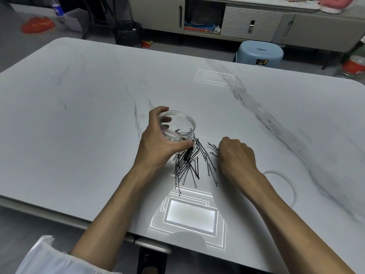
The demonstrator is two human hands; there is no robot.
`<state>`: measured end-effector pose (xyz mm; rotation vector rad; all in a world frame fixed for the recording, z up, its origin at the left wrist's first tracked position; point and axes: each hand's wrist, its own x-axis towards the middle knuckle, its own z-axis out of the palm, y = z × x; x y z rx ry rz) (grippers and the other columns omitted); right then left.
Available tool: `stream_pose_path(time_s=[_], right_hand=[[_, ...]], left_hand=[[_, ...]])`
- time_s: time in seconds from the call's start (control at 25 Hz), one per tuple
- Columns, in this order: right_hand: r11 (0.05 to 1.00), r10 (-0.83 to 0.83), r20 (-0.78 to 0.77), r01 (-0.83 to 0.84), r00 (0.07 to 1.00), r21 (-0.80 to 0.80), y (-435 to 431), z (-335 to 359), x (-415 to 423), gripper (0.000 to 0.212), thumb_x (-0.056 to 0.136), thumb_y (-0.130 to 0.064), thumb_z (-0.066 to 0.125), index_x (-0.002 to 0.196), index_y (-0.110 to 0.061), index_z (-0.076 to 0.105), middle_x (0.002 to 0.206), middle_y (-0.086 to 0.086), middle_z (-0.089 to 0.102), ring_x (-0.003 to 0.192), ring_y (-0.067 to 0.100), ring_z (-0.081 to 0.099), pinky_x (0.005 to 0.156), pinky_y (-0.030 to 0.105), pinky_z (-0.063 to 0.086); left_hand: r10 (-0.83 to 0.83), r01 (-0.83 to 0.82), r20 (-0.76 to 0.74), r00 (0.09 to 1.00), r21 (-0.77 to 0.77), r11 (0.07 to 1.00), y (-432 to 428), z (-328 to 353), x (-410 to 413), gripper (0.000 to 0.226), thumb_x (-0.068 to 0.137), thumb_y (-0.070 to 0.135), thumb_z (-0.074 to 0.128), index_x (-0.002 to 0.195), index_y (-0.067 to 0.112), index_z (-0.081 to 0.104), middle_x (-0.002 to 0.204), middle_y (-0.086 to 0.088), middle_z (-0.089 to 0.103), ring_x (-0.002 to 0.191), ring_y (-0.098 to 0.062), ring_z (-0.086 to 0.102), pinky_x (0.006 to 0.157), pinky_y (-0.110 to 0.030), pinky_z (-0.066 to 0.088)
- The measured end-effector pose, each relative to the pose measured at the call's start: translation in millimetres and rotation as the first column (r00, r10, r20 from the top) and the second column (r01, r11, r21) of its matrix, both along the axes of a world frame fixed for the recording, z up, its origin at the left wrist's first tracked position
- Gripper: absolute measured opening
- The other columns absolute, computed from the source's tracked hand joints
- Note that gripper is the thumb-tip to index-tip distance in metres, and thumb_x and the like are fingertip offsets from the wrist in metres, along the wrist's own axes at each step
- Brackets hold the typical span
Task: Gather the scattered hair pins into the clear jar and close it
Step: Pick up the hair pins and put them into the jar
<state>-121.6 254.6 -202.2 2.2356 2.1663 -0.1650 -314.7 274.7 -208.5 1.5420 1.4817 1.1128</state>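
No writing that we can read anywhere. The blue stool [259,54] at one o'clock beyond the table carries a small dark sticker, too blurred for us to make out; the bottle [56,9] on the floor at eleven o'clock shows a blue label, also unreadable.

We see the left hand [158,143] wrapped around the clear jar [177,128] near the middle of the white marbled table [88,115]. Thumb lies across the jar's near side, fingers curl round the far side at its ten o'clock. The jar is uncapped, mouth tipped toward twelve o'clock and upward, with a few pins visible inside.

The hair pins [189,163] lie in a loose black heap at the jar's six o'clock, touching its base and fanning toward us. A thicker black clip [187,155] sits within the heap, just below the left thumb.

The right hand [236,155] rests at the heap's three o'clock, knuckles up, fingers curled under against the table. Several pin ends stick out from its left edge; we cannot tell whether the fingers actually pinch them or only press on them.

A clear round lid [282,184] lies flat on the table at four o'clock from the heap, partly behind the right forearm.

Both forearms are bare; a white sleeve [49,258] is bunched at the left elbow.
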Motion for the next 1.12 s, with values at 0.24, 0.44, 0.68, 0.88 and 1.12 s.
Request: stream_pose_path(time_s=[0.24, 0.44, 0.68, 0.88, 1.12], right_hand=[[0.894, 0.184, -0.594, 0.118, 0.784, 0.432, 20.0, 26.1, 6.4, 0.011, 0.091, -0.008, 0.056, 0.089, -0.013, 0.065, 0.076, -0.005, 0.061, 0.069, 0.014, 0.054, 0.066, 0.026, 0.04], [0.888, 0.382, -0.606, -0.095, 0.698, 0.45, 14.6, 35.0, -14.4, 0.009, 0.083, -0.011, 0.072, 0.09, -0.016, 0.074, 0.082, -0.007, 0.068, 0.063, -0.003, 0.056, 0.064, 0.005, 0.039], [0.988, -0.117, -0.387, 0.145, 0.915, 0.044, 16.4, 13.9, 13.0, 0.016, 0.075, -0.035, 0.075, 0.081, -0.02, 0.073, 0.082, 0.0, 0.071, 0.081, 0.024, 0.065, 0.069, 0.029, 0.047], [0.985, -0.157, -0.222, 0.136, 0.962, -0.108, 5.3, 1.3, 0.9, 0.021, 0.074, -0.032, 0.078, 0.084, -0.016, 0.069, 0.087, 0.007, 0.068, 0.081, 0.032, 0.061, 0.067, 0.03, 0.044], [0.999, -0.019, 0.047, 0.021, 0.999, -0.04, -1.9, 2.5, -11.2, 0.03, 0.074, 0.002, 0.055, 0.062, -0.011, 0.031, 0.061, 0.001, 0.034, 0.049, 0.019, 0.026, 0.047, 0.027, 0.015]], left_hand=[[-0.084, 0.086, -0.077, 0.994, 0.027, 0.996, -0.6, -2.5, 2.2, 0.099, 0.047, 0.045, 0.089, 0.13, 0.044, 0.035, 0.12, 0.017, 0.056, 0.112, 0.003, 0.054, 0.084, -0.013, 0.042], [-0.151, 0.156, -0.104, 0.983, 0.04, 0.987, -4.3, -3.3, 8.6, 0.1, 0.046, 0.046, 0.088, 0.13, 0.046, 0.034, 0.122, 0.021, 0.055, 0.112, 0.007, 0.052, 0.086, -0.008, 0.041], [0.003, -0.002, -0.016, 1.0, 0.056, 0.998, 2.0, 2.3, -5.1, 0.096, 0.048, 0.041, 0.09, 0.128, 0.045, 0.036, 0.121, 0.017, 0.058, 0.111, 0.005, 0.054, 0.081, -0.006, 0.04], [0.029, -0.03, 0.015, 0.999, 0.043, 0.999, 2.2, 2.5, -5.9, 0.095, 0.052, 0.037, 0.092, 0.129, 0.042, 0.036, 0.121, 0.015, 0.057, 0.112, 0.0, 0.055, 0.085, -0.017, 0.044], [0.017, -0.017, -0.002, 1.0, 0.038, 0.999, 1.7, 1.1, -3.3, 0.096, 0.049, 0.043, 0.089, 0.129, 0.045, 0.036, 0.122, 0.016, 0.057, 0.113, -0.001, 0.055, 0.085, -0.016, 0.043]])
